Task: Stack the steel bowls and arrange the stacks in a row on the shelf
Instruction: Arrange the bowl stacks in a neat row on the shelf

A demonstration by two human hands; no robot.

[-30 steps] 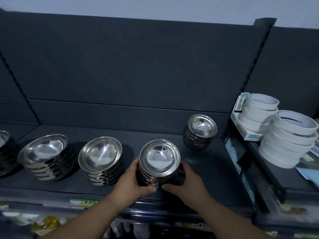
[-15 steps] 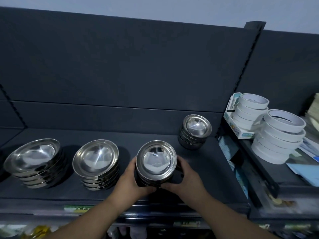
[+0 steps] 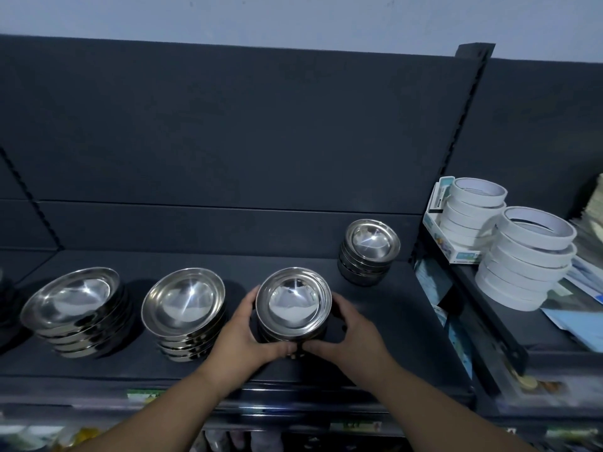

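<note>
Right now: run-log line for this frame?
left hand: grips stack of shiny round steel bowls | right hand: grips same stack | dark grey shelf: smaller steel bowl stack at back, untouched

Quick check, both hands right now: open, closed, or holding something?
Left hand: curled round the left side of the third bowl stack, gripping it.
Right hand: curled round the right side of the same stack, gripping it.
</note>
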